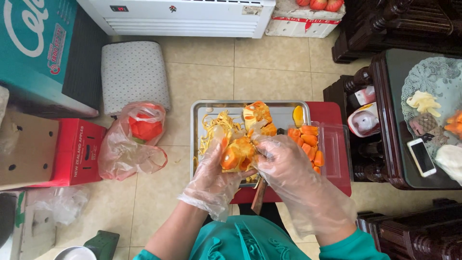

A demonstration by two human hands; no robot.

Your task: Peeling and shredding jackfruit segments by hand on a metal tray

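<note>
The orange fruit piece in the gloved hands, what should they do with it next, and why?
Probably pull one orange pod free from the fruit piece and drop it in the clear box. Both gloved hands, left hand and right hand, grip it over the tray, and loose pods already lie there.

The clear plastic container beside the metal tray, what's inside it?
Orange fruit pieces fill the clear plastic container's left side; the gloved right hand hides its lower corner.

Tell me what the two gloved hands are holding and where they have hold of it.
Both hands hold one chunk of orange jackfruit over the metal tray: left hand on its left side and underside, right hand on its right edge.
</note>
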